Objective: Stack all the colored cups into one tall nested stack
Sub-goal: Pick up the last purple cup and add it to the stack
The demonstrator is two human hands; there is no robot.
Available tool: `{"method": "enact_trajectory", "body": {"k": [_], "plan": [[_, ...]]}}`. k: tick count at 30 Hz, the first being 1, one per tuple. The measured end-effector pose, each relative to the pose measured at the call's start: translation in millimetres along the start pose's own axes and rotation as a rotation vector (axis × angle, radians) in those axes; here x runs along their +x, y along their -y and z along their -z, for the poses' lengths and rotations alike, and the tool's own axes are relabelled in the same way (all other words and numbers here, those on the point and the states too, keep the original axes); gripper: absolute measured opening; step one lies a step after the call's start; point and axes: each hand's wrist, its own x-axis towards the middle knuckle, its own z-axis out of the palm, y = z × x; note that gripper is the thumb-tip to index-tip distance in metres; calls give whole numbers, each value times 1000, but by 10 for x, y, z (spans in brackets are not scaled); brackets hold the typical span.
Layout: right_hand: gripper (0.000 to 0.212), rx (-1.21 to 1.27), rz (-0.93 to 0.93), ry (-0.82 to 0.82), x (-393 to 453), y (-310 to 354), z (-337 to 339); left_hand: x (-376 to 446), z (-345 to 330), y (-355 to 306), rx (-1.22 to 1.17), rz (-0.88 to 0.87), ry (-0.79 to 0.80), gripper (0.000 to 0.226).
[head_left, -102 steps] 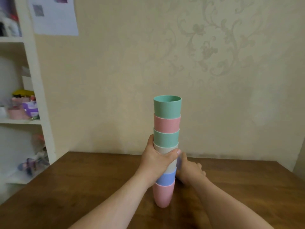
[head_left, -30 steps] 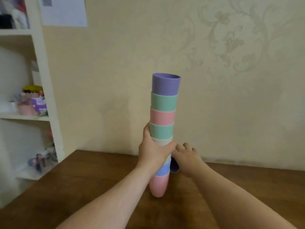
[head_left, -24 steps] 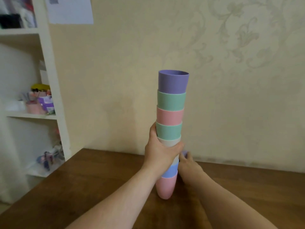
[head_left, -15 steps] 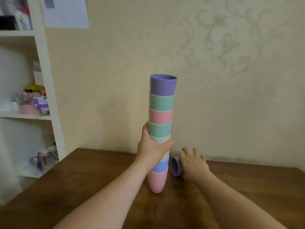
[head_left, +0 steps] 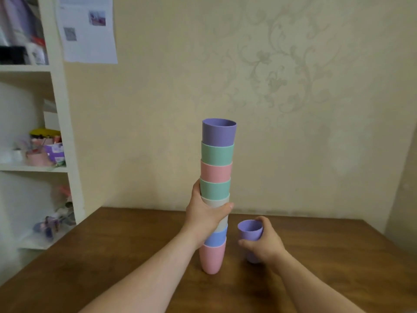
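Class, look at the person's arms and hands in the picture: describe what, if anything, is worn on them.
Nothing is worn. Both forearms are bare as far as the picture shows, with no sleeves in view. The left hand and right hand have no gloves, and no rings, watch or bracelets are visible.

Beige floral wallpaper [head_left: 282, 71]; white shelf unit [head_left: 61, 123] left w/ clutter; brown wood table [head_left: 112, 240].

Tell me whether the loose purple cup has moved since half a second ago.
Yes. The loose purple cup lay on its side by the stack; now the right hand holds it upright, farther right of the stack.
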Motion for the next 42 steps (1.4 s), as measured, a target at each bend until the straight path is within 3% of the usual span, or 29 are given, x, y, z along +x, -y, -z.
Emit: {"method": "enact_trajectory", "body": {"k": [2,5,7,10,13,16,19,23,27,31,33,36,40,42], "plan": [[99,124,-65,-56,-135,-96,69,-109,-93,-36,-12,1,25,82],[98,291,-135,-119,-229,-85,246,-241,-219,-87,-29,11,48,82],[88,518,-140,-223,-249,228,519,-304,-270,-108,-29,19,44,87],[59,795,61,-340,-337,1213,1152,-367,-315,-155,-16,28,43,95],[39,812,386,-346,-608,2306,1654,-404,-328,-230,-6,40,42,93],[60,718,635,-269,-859,3054,1797,-412,-302,-256,13,32,51,87],[82,439,720,-241,-982,3306,1572,-398,-269,-209,32,25,65,92],[93,210,675,-175,-830,3056,1167,-372,-260,-171,44,14,77,91],[91,379,579,-83,-668,2663,924,-382,-281,-252,88,-1,83,88],[80,441,611,-57,-648,2571,886,-417,-279,-270,106,2,103,98],[70,436,625,9,-684,2377,806,-505,-210,-131,152,21,155,109],[80,352,562,59,-659,1713,547,-711,-58,238,270,119,283,118],[66,262,313,164,-647,724,95,-794,45,706,276,240,317,93],[62,272,223,136,-623,464,-74,-714,18,834,274,275,312,82]]}}
